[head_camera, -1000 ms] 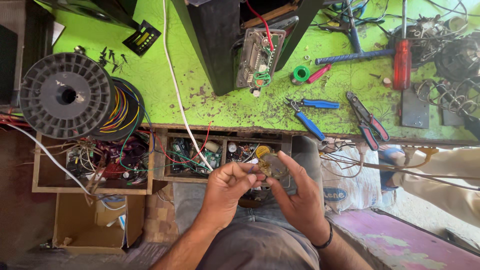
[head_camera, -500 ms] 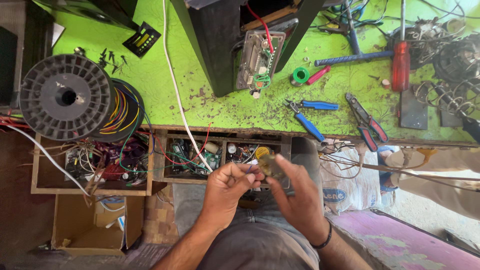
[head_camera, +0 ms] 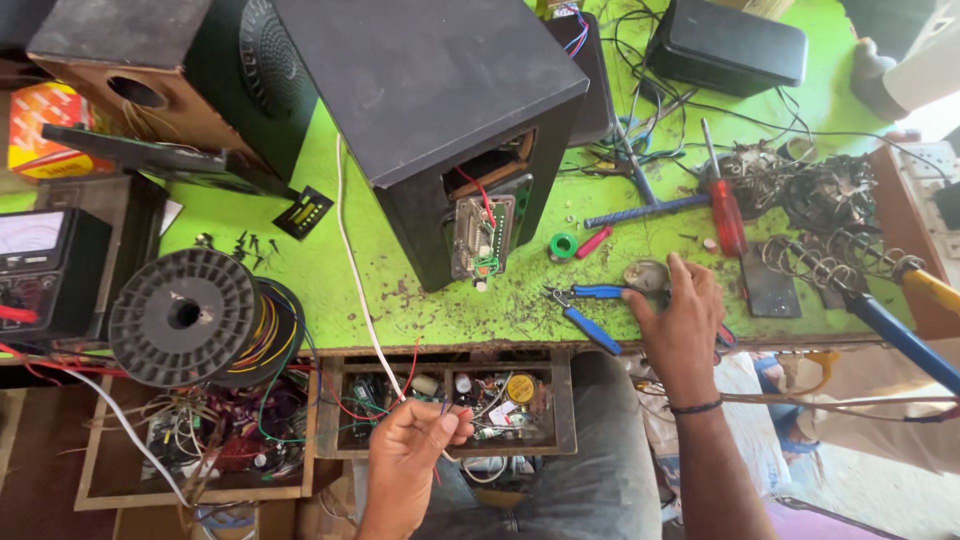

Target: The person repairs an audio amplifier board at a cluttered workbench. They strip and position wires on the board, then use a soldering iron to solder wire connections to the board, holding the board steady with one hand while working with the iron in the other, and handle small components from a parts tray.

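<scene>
Since a second ago the hands have parted: the right hand [head_camera: 678, 322] has reached out to the green bench [head_camera: 330, 270], fingers spread flat over a small round metal part [head_camera: 646, 273] beside blue-handled pliers [head_camera: 592, 312]. Nearer, the left hand [head_camera: 408, 455] pinches thin wire above an open parts drawer [head_camera: 450, 400]. Farther back stands a black speaker box [head_camera: 440, 100].

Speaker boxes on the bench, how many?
2. A wooden-sided speaker box lies at the far left; a black speaker box with wiring showing at its open back stands mid-table. More may sit out of frame.
</scene>
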